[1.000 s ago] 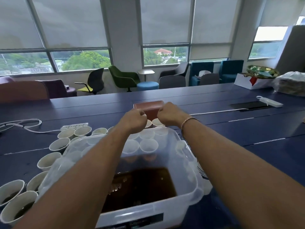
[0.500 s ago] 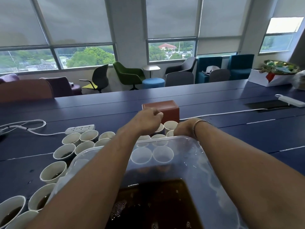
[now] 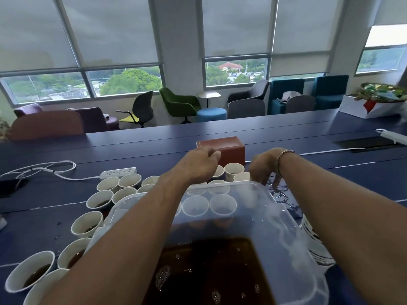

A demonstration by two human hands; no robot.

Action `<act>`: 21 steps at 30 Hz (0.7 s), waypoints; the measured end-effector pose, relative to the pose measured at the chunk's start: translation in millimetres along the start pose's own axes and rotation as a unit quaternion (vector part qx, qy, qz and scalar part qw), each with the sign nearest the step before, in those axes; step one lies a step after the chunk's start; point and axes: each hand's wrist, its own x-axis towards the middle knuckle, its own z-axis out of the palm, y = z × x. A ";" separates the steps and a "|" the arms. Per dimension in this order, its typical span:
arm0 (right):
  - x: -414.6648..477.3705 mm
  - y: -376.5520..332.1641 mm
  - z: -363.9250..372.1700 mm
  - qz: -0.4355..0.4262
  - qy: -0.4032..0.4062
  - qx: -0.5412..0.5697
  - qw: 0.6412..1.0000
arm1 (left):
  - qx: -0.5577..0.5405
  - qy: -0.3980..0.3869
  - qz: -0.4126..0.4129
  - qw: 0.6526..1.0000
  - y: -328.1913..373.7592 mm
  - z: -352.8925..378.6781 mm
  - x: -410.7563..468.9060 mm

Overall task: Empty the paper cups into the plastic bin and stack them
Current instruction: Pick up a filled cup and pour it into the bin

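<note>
Clear bin (image 3: 282, 219), brown liquid (image 3: 209, 271) inside, sits at the table's (image 3: 341, 183) near edge, cut off below. Cups (image 3: 97, 200) stand mouths-up along its left and far sides. Left hand (image 3: 198, 165) curls over far cups, grip hidden, cannot tell; right hand's (image 3: 263, 165) grip hangs spread, fingers down.

Single head-worn view, forward and down, close over the table (image 3: 286, 133)

Clear glossy plastic bin (image 3: 275, 208), matt paper cups (image 3: 100, 200), matt tbl (image 3: 286, 133).
</note>
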 end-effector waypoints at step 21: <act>-147.4 -54.1 -44.9 -0.211 0.125 -0.068 0.967 | -0.171 0.032 -0.146 0.974 38.6 -50.5 -62.9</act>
